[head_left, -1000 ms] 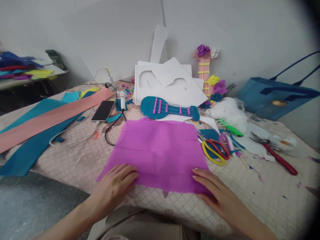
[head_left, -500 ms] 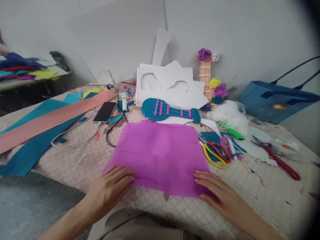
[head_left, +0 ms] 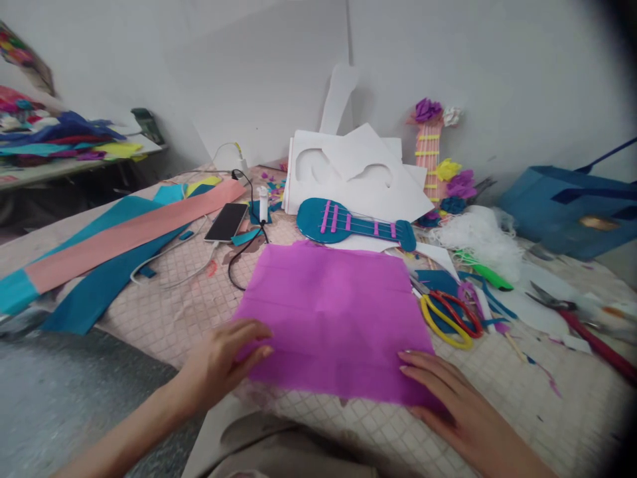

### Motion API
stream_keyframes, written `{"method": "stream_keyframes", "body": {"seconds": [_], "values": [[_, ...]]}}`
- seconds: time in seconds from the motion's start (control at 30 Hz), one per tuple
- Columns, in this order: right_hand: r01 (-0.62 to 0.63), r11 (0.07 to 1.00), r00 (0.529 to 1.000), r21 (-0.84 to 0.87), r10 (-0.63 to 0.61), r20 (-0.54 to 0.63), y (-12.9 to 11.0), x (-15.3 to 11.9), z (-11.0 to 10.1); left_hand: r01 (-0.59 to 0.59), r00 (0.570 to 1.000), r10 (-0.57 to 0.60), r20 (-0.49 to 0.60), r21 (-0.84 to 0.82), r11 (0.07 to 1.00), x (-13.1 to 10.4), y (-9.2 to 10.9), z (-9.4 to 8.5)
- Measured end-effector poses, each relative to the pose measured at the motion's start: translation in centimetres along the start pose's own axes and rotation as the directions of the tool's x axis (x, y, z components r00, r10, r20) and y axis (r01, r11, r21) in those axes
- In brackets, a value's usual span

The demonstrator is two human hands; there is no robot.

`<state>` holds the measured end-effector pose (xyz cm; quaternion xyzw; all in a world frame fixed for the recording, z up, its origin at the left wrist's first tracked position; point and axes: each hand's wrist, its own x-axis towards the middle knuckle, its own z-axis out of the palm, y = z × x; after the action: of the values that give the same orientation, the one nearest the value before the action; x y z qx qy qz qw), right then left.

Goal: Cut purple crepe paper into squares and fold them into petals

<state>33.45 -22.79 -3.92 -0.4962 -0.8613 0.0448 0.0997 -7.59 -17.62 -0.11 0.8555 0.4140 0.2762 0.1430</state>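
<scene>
A purple sheet of crepe paper (head_left: 328, 312) lies spread on the table in front of me, faint creases running across it. My right hand (head_left: 440, 388) rests on its lower right corner with fingers stretched out. Over the lower left edge is my left hand (head_left: 226, 358), its thumb and fingers apart, holding nothing; whether it touches the paper I cannot tell. Just beyond the paper's far edge lies a small teal guitar model (head_left: 348, 224) with purple strips and thin strings. Scissors with yellow and red handles (head_left: 450, 318) lie beside the paper's right edge.
Teal and pink crepe strips (head_left: 134, 229) and a phone (head_left: 226, 222) with a cable lie left. White cut-out sheets (head_left: 348, 166) lean at the back, near a pink flower-trimmed guitar (head_left: 428, 149). White string (head_left: 482, 236), red-handled pliers (head_left: 587, 332) and a blue bag (head_left: 557, 206) are right.
My left hand has lifted from lying flat on the paper, and its thumb has spread from the fingers. My right hand stays at its corner. The view has turned slightly left.
</scene>
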Motion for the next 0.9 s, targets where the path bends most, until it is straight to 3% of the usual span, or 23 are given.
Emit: {"method": "stream_keyframes", "body": {"seconds": [0.13,0.3,0.47,0.63,0.77,0.9], "values": [[0.014,1.000,1.000,0.003,-0.014,0.008,0.1,0.3,-0.5,0.254,0.960,-0.251,-0.122,0.017,0.967,1.3,-3.3,-1.0],[0.014,1.000,0.999,0.028,-0.013,-0.036,-0.3,2.1,-1.6,0.301,0.939,-0.298,-0.174,-0.011,0.954,5.2,-7.5,-1.8],[0.038,0.996,0.997,0.076,-0.033,-0.074,-1.1,4.7,-1.8,0.235,0.967,-0.231,-0.109,0.021,0.972,11.9,-8.4,-1.4],[0.099,0.990,0.993,0.097,-0.092,-0.074,-1.9,5.5,-1.5,0.168,0.986,-0.168,-0.008,0.004,0.986,18.1,-9.3,0.8],[0.118,0.987,0.992,0.107,-0.112,-0.060,-1.9,5.3,-1.3,0.161,0.976,-0.160,0.146,0.002,0.987,20.6,-10.8,2.4],[0.096,0.986,0.995,0.134,-0.092,-0.036,-1.9,5.1,-1.1,0.184,0.945,-0.179,0.275,0.007,0.983,21.5,-12.0,2.7]]}}
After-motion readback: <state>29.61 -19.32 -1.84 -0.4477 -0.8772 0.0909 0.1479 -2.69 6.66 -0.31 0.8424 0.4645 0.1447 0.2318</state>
